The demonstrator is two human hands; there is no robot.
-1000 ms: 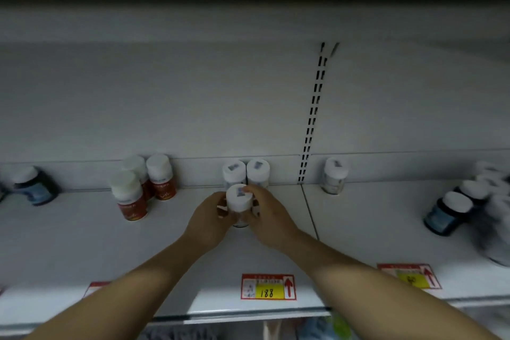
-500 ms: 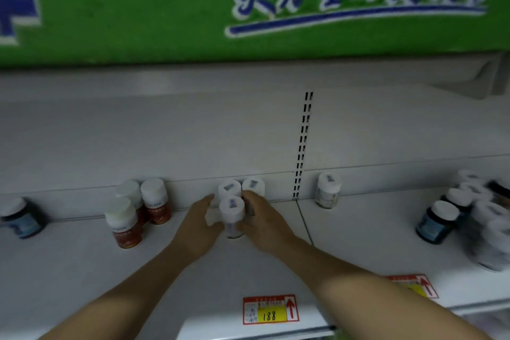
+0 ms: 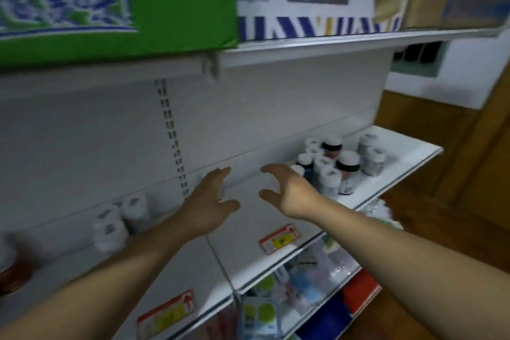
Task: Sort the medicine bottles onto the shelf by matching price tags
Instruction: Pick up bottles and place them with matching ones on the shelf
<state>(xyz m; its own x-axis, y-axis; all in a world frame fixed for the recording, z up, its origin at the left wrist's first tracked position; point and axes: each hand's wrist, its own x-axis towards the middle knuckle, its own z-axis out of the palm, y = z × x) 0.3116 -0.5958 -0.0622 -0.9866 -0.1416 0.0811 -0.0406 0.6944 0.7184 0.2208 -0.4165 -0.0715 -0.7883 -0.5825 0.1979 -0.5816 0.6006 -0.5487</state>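
While both hands are empty, the step in hand is judged to be taking the next bottle from the cluster of medicine bottles [image 3: 335, 165], which stands packed together at the right end of the shelf [image 3: 408, 152].

Recommendation: take one bottle from the near edge of the cluster, around its body and not its cap. The neighbours touch one another and may topple. Check its label against the price tag [image 3: 280, 239] on the shelf front. The tag's figures are too blurred to read here.

Three white-capped bottles [image 3: 118, 218] stand grouped at the back, left of centre, well apart from the cluster.

Pose: both forearms are extended up and forward over the shelf front. The left hand [image 3: 209, 204] has straight fingers and a spread thumb, gripping nothing. The right hand [image 3: 289, 190] is just beside the cluster, its fingers loosely curved, thumb apart, also gripping nothing.
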